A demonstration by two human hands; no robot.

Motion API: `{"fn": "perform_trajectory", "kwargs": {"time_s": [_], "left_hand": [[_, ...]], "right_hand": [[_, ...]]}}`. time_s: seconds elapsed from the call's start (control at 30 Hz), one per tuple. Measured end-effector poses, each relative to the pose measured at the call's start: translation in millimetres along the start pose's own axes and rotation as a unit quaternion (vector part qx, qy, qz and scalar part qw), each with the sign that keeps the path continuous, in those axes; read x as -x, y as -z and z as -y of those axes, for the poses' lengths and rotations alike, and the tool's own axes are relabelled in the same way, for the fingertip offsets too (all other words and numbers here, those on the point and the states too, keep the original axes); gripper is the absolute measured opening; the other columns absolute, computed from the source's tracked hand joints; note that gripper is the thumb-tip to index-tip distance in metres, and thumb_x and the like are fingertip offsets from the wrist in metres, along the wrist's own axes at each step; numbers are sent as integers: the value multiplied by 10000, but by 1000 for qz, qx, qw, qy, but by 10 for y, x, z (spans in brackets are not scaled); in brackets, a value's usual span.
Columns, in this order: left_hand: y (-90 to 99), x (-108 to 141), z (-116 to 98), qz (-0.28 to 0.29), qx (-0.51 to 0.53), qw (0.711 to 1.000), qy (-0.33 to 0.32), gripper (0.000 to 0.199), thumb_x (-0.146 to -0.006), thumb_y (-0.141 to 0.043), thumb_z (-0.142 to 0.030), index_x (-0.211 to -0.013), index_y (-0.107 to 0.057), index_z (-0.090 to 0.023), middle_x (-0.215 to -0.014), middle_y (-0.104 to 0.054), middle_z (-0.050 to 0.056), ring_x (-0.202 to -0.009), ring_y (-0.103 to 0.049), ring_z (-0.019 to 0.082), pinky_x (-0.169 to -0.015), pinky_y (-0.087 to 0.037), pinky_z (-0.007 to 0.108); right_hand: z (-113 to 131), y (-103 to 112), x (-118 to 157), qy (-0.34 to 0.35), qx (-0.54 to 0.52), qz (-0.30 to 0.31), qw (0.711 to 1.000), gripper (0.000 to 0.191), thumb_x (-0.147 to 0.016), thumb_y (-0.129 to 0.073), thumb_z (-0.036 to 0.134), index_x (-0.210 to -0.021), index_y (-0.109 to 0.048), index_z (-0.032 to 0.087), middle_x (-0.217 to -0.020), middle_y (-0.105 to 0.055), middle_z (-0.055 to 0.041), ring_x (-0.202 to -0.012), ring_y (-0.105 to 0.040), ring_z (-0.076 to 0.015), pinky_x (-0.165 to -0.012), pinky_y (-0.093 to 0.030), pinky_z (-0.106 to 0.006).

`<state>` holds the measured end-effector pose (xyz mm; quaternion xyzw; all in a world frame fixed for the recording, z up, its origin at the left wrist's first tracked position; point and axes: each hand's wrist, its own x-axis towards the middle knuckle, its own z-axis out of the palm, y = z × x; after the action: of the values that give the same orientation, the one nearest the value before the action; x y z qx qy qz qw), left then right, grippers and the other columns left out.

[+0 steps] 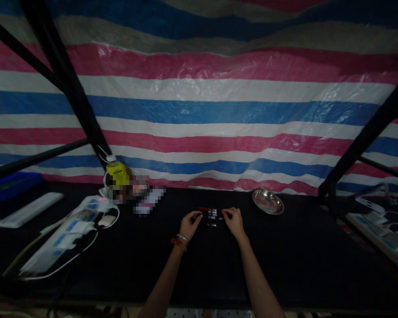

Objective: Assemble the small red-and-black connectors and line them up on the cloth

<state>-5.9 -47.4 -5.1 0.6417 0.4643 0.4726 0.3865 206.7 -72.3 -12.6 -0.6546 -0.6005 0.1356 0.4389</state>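
Observation:
My left hand (189,225) is low over the black table, thumb and fingertips pinched at the left ends of several small slim pieces. What it grips, if anything, is too dark and small to name. Opposite it, my right hand (234,221) is also closed in a pinch, with a tiny pale bit by its fingertips that I cannot identify. Between the hands lies a slim red piece with a silver end (204,209). Just nearer to me are a silver and dark piece (212,217) and another small shiny silver piece (212,225).
A round metal dish (268,202) sits to the right. On the left are white power strips (61,238) with cables, a yellow bottle (117,171) and a blue tray (15,185). Black frame bars stand at both sides, with a striped plastic sheet (219,112) behind the table (135,260).

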Motion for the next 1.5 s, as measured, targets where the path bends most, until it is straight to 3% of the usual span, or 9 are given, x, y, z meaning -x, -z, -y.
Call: {"fn": "perform_trajectory", "kwargs": {"time_s": [0.33, 0.73, 1.07, 1.5], "left_hand": [[-12, 11, -20, -5, -25, 1000, -4, 235, -691, -598, -376, -822, -671, -194, -739, -628, 20, -718, -552, 168, -717, -430, 297], [3, 27, -63, 7, -66, 998, -12, 171, -645, -596, -208, -793, -681, -207, -788, -661, 28, -729, -550, 177, -732, -438, 318], [12, 43, -54, 18, -84, 996, -28, 200, -669, -555, -156, -767, -704, -248, -775, -667, 15, -740, -562, 180, -753, -444, 324], [4, 33, 8, 26, -90, 995, -19, 192, -704, -552, -161, -772, -712, -241, -753, -610, 22, -721, -561, 166, -724, -445, 305]], "right_hand": [[78, 8, 29, 5, 31, 6, 999, 183, -738, -601, 371, -775, -725, 241, -873, -589, -74, -866, -519, -226, -789, -397, -342], [88, 41, 48, 12, 42, 33, 999, 99, -696, -648, 298, -747, -722, 257, -901, -589, -53, -890, -542, -215, -849, -378, -348], [49, 48, 84, 0, 35, 10, 999, 139, -685, -586, 201, -733, -710, 243, -896, -603, -51, -874, -546, -210, -816, -395, -330], [78, 31, 123, 25, 101, -4, 995, 148, -753, -574, 324, -669, -617, 209, -824, -554, -43, -833, -501, -203, -774, -373, -321]]}}
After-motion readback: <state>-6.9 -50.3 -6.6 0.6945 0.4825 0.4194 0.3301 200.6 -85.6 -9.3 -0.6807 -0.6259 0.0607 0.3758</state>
